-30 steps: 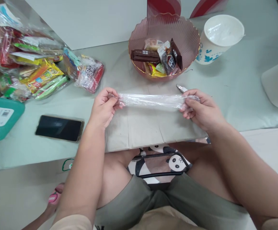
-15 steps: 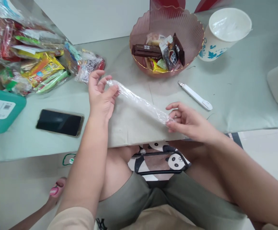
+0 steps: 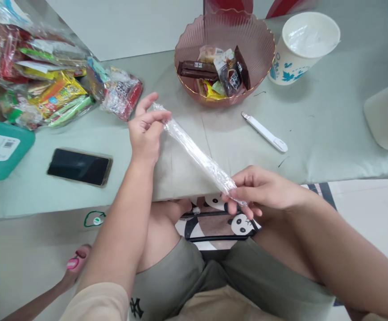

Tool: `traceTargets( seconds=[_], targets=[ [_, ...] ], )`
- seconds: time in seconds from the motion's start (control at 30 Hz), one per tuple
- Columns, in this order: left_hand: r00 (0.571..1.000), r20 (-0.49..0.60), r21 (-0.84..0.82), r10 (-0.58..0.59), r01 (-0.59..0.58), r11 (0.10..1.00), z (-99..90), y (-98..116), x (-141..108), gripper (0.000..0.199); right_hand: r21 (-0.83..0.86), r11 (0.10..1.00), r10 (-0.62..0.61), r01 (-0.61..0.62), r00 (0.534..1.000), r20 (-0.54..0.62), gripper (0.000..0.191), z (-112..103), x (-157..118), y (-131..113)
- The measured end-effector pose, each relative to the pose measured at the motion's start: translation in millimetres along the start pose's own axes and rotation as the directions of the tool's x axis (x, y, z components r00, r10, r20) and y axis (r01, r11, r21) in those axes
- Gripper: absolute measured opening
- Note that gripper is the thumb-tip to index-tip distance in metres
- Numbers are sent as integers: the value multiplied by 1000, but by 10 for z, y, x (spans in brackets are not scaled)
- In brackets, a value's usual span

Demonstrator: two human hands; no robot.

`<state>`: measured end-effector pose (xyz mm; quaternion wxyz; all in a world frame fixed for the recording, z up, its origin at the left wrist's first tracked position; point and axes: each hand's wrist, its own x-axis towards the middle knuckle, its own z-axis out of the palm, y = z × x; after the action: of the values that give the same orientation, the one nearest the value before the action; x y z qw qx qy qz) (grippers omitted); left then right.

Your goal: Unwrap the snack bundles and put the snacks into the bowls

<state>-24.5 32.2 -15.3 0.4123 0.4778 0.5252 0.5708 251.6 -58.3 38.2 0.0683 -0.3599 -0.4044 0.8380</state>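
through the bare left hand [image 3: 146, 139] and bare right hand [image 3: 264, 191], i am clamping fingers [image 3: 154, 117] near both ends of a long, clear, crinkled plastic strip [image 3: 197, 154], apparently for tautness, slanting it over the edge of the pale green cloth-covered desk [image 3: 337, 142].

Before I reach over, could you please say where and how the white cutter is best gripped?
I would take the white cutter by its rounded end, from above and the right. It lies flat on the pale green table, its metal tip pointing toward the far left, so this grip should avoid it. The nearer right hand holds the clear plastic strip.
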Motion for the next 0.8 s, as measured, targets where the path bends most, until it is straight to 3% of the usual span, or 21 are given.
traceTargets(
  seconds=[0.1, 0.17, 0.27, 0.37, 0.43, 0.53, 0.63, 0.73, 0.8],
  targets=[
    [980, 90, 77, 180, -187, 979, -34, 16, -49, 15, 82, 993, -92, 83, 989, 112, 48, -29, -66, 42],
    [960, 189, 172, 208, -241, 955, -35, 31, -89, 19, 161, 954, -262, 251, 964, 48, 52, -45, -89, 67],
    [917, 338, 336, 211, -327, 884, 21, 67, -172, 23, 241, 806, -495, 541, 838, -227, 41, -82, -101, 70],
    [836, 515, 393, 192, -429, 813, 122, 111, -289, 26, 156, 699, -594, 698, 688, -417, 32, -171, -114, 53],
    [775, 608, 385, 171, -477, 790, 186, 136, -371, 26, 95, 686, -605, 721, 638, -476, 33, -255, -127, 50],
    [728, 669, 381, 149, -509, 772, 257, 162, -473, 14, 94, 694, -557, 714, 615, -558, 34, -366, -126, 53],
    [725, 667, 370, 171, -521, 769, 305, 198, -550, 16, 95, 696, -491, 711, 570, -659, 37, -423, -71, 42],
    [739, 652, 364, 170, -501, 785, 343, 271, -628, 21, 39, 704, -458, 710, 494, -739, 46, -450, 26, 23],
    [710, 686, 295, 157, -470, 832, 353, 318, -671, 28, -28, 715, -467, 699, 447, -763, 49, -459, 88, 16]
  ],
)
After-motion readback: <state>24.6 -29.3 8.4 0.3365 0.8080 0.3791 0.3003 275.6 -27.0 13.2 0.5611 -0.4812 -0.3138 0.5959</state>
